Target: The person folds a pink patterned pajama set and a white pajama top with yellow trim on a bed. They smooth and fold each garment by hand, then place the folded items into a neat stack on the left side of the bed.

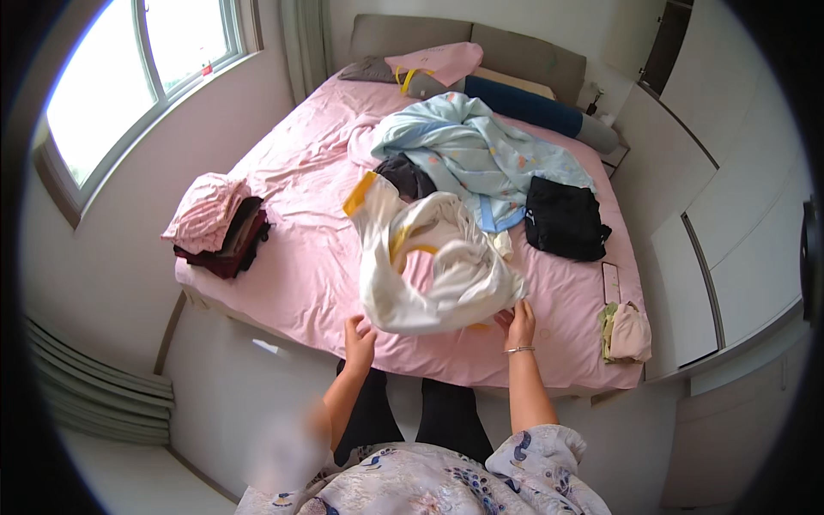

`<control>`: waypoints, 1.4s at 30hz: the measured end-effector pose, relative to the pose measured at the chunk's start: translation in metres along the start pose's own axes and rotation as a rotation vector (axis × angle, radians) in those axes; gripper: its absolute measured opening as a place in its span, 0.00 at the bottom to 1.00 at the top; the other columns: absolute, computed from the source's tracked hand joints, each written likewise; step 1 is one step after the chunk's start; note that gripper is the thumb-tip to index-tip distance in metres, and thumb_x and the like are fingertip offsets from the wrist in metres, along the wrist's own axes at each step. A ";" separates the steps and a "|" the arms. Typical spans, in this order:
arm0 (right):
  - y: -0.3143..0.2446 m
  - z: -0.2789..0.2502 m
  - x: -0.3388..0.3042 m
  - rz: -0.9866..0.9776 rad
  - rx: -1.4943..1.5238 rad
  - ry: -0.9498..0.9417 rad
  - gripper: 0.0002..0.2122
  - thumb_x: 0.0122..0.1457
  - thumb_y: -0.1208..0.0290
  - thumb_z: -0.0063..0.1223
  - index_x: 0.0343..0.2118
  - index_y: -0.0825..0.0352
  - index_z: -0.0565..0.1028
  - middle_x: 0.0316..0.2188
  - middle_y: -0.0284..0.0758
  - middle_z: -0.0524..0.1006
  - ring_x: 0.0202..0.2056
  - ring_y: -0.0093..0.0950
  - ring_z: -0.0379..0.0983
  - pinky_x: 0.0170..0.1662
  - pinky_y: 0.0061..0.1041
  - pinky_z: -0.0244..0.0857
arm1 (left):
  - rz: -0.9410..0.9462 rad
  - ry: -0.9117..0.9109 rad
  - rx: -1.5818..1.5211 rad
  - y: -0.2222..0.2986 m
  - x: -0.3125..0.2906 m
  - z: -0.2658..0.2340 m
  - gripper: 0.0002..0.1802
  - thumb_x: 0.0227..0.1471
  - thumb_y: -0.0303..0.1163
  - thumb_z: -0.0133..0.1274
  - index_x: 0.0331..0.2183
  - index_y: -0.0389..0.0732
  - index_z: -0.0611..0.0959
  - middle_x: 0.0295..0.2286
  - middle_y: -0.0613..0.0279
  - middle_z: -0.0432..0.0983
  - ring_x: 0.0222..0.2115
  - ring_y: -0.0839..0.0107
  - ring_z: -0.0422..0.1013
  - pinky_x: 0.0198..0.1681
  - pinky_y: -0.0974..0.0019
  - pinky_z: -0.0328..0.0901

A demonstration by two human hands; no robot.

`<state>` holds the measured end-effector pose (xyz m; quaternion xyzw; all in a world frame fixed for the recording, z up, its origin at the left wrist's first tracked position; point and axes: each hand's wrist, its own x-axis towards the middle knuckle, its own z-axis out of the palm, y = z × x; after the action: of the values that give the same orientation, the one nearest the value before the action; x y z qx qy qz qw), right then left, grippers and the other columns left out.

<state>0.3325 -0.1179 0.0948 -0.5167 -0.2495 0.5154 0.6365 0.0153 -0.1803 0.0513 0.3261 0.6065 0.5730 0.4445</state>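
A white garment with yellow-orange trim billows in a loose loop over the near part of the bed, blurred in places. One yellow-edged end of it points to the far left. My right hand, with a thin bracelet at its wrist, pinches the garment's right corner. Just below the cloth's left side is my left hand, fingers curved and apart, with no cloth visible in them. Behind the garment lie a dark crumpled cloth and a light blue patterned quilt.
Folded clothes are stacked on the bed's left edge. To the right lie folded black clothing, a pale box and small folded cloths. A dark blue bolster is near the headboard. Wardrobes stand right.
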 end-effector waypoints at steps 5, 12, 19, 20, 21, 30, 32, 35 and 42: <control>0.052 -0.064 -0.002 0.171 -0.099 0.253 0.09 0.56 0.65 0.45 0.37 0.62 0.70 0.28 0.31 0.73 0.22 0.23 0.70 0.22 0.20 0.65 | 0.172 0.117 0.182 -0.042 0.013 -0.017 0.23 0.43 0.26 0.51 0.44 0.37 0.67 0.41 0.52 0.66 0.37 0.67 0.66 0.35 0.68 0.63; 0.057 -0.031 0.043 -0.125 -0.306 0.109 0.12 0.53 0.69 0.51 0.39 0.67 0.70 0.30 0.33 0.74 0.24 0.22 0.71 0.22 0.19 0.65 | 0.449 0.137 0.748 -0.009 0.042 0.043 0.26 0.40 0.36 0.57 0.42 0.37 0.71 0.40 0.49 0.67 0.38 0.57 0.66 0.41 0.61 0.62; 0.068 -0.005 0.047 -0.176 -1.216 -0.090 0.12 0.43 0.69 0.55 0.32 0.68 0.73 0.25 0.41 0.76 0.28 0.35 0.73 0.35 0.29 0.66 | -0.070 0.027 0.008 -0.034 0.080 0.017 0.11 0.46 0.29 0.50 0.35 0.38 0.76 0.25 0.65 0.73 0.23 0.75 0.69 0.25 0.74 0.62; 0.070 -0.014 0.050 -0.162 -1.223 -0.097 0.10 0.43 0.70 0.54 0.29 0.67 0.74 0.24 0.40 0.76 0.28 0.36 0.73 0.35 0.30 0.66 | -0.227 -0.033 -0.374 -0.038 0.079 -0.001 0.13 0.48 0.27 0.47 0.39 0.39 0.74 0.29 0.64 0.73 0.26 0.73 0.68 0.30 0.72 0.64; 0.073 -0.024 0.051 -0.144 -1.227 -0.104 0.07 0.43 0.70 0.52 0.27 0.66 0.74 0.23 0.40 0.76 0.29 0.36 0.73 0.34 0.30 0.66 | -0.209 -0.093 -0.584 -0.039 0.076 -0.021 0.15 0.50 0.28 0.44 0.43 0.41 0.71 0.35 0.64 0.72 0.34 0.71 0.68 0.37 0.66 0.65; 0.053 -0.078 -0.004 -0.046 -1.027 -0.055 0.07 0.47 0.71 0.54 0.24 0.69 0.72 0.17 0.37 0.74 0.20 0.29 0.71 0.27 0.25 0.64 | -0.440 0.053 -0.622 -0.051 0.011 -0.108 0.15 0.51 0.31 0.43 0.42 0.41 0.71 0.32 0.64 0.72 0.32 0.72 0.68 0.36 0.67 0.64; 0.052 -0.060 -0.002 -0.208 -0.980 0.022 0.06 0.47 0.72 0.54 0.24 0.69 0.73 0.17 0.37 0.74 0.20 0.29 0.71 0.27 0.26 0.64 | -0.187 0.223 -0.273 -0.041 0.019 -0.097 0.13 0.49 0.28 0.46 0.40 0.39 0.73 0.30 0.64 0.72 0.29 0.74 0.68 0.34 0.71 0.63; 0.036 -0.008 -0.007 -0.459 -0.924 -0.051 0.07 0.46 0.70 0.55 0.27 0.68 0.74 0.20 0.38 0.75 0.23 0.31 0.72 0.29 0.27 0.65 | 0.313 0.243 0.123 -0.015 0.037 -0.068 0.10 0.44 0.26 0.53 0.33 0.35 0.76 0.29 0.64 0.72 0.29 0.75 0.68 0.35 0.74 0.63; 0.064 0.050 0.009 -0.762 -1.307 -0.122 0.12 0.44 0.67 0.54 0.32 0.66 0.75 0.30 0.38 0.74 0.36 0.37 0.69 0.42 0.31 0.62 | 0.638 0.285 1.186 0.027 0.051 -0.003 0.19 0.36 0.33 0.57 0.36 0.41 0.78 0.36 0.53 0.72 0.40 0.57 0.67 0.44 0.61 0.61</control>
<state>0.2673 -0.0937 0.0510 -0.6373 -0.7002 0.0347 0.3200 -0.0101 -0.1316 0.0692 0.5984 0.7443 0.2845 -0.0837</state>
